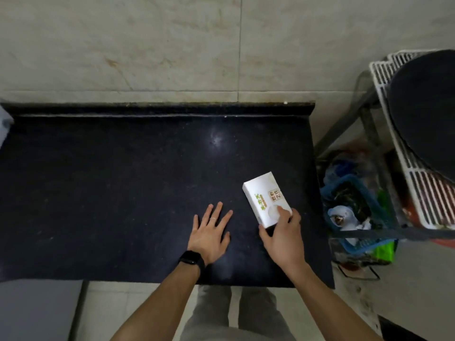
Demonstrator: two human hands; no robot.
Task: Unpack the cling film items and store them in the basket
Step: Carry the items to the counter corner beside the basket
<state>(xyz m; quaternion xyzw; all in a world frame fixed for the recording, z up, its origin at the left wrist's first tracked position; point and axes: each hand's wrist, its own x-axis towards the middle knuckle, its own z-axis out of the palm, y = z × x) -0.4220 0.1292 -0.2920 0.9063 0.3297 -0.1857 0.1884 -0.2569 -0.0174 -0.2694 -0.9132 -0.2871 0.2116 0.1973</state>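
1 white box (267,199), 2 hands, 1 blue basket (350,212).

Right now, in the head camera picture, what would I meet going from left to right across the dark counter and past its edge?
Left hand flat on the counter → white box held by the right hand → blue basket below the counter's edge → white wire rack.

I see two bare arms with no sleeves, a black watch band (191,259) on my left wrist, a thin silver ring (212,219) on one finger of my left hand (209,233), no ring on my right hand (283,239), light grey trousers (214,313) down below
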